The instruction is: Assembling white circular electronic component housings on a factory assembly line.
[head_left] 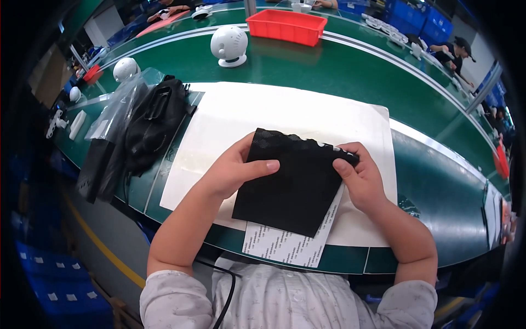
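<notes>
A flat black sheet (290, 183) is held up in front of me, over the near part of the white work mat. Its upper edge looks wavy, with a mesh-like pattern and light spots along it. My left hand (241, 167) grips the sheet's left side, thumb on the face and fingers hidden behind. At the upper right corner, my right hand (359, 172) pinches the edge between thumb and curled fingers. From under the black sheet's lower edge shows a white sheet (285, 247) with repeated small print, like backing paper; whether the two are joined I cannot tell.
The white mat (219, 115) covers the green table (438, 170). Left of it lie a black bag (156, 126) and a clear plastic bag (118, 107) beside black boxes. Beyond stand a round white device (229, 46) and a red bin (286, 27). Other people work farther off.
</notes>
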### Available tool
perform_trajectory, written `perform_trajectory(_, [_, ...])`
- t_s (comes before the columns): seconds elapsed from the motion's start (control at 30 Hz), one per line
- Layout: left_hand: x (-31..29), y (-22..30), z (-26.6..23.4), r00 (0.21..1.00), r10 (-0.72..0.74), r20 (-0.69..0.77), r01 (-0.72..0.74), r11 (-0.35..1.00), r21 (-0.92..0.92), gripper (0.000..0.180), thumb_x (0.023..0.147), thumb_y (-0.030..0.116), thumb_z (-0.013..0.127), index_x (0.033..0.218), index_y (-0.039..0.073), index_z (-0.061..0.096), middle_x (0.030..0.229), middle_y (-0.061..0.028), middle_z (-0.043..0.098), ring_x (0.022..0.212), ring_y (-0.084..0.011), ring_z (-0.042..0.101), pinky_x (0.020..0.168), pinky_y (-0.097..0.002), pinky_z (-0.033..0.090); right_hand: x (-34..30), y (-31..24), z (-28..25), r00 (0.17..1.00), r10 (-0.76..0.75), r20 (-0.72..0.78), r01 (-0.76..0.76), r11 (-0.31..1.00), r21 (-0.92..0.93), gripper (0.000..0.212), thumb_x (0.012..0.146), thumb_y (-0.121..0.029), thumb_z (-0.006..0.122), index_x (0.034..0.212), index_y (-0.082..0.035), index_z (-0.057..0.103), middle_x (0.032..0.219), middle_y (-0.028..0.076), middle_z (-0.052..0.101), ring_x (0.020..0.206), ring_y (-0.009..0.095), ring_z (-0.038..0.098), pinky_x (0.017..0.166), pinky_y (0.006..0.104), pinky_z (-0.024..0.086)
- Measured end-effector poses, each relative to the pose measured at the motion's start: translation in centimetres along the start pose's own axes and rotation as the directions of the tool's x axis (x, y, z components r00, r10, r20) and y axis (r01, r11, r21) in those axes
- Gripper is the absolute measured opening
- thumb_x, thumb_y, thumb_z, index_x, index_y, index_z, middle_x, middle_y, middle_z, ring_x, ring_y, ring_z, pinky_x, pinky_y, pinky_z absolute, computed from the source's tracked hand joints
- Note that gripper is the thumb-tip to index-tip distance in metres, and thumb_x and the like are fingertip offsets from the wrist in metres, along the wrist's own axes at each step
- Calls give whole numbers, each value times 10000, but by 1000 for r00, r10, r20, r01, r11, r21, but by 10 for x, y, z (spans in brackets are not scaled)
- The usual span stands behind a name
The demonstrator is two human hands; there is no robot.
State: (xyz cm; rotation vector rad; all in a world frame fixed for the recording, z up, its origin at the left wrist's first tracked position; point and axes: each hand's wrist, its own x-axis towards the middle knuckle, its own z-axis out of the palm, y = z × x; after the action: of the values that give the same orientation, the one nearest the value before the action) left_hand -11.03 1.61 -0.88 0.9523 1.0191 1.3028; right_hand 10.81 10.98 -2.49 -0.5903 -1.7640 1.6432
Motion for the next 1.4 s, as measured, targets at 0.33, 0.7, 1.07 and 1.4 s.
perform_trajectory(0.33, [-3, -7, -1, 995, 1, -103, -1, 1000, -1, 276, 790, 176, 609, 990, -1, 539, 902, -71, 591, 824, -128, 559, 752, -248, 447, -7, -1, 12, 999, 32, -3, -32, 996, -81, 198, 888, -164, 457, 1026, -26, 426, 778, -21, 453, 693, 29, 385, 647, 170, 329])
perform_trajectory(0.7, [1, -11, 11, 997, 9, -80, -14, 998, -58, 279, 734, 66, 644, 994, 23, 554, 856, -38, 594, 789, -108, 555, 726, -237, 449, -3, 9, 10, 996, -77, -40, 68, 983, -173, 230, 885, -213, 473, 997, -13, 470, 767, -11, 498, 701, 34, 413, 638, 183, 354])
perform_trajectory(1.07, [-54, -20, -32, 903, 263, -339, -178, 949, 262, 218, 664, -61, 670, 866, 3, 619, 818, -65, 610, 737, -112, 566, 652, -209, 454, 35, -18, -22, 913, 23, 408, 77, 971, -226, 530, 763, -196, 608, 1223, -38, 396, 1160, 103, 442, 1094, 188, 418, 913, 312, 336])
perform_trajectory(1.4, [-85, -34, -43, 814, 374, -444, -270, 921, 281, 247, 619, -76, 685, 845, -9, 612, 824, -95, 613, 758, -138, 576, 685, -230, 439, 248, 40, 51, 934, 238, 266, 138, 447, -884, 499, 865, -357, 432, 1253, -51, 362, 1320, 128, 329, 1198, 264, 338, 989, 327, 269])
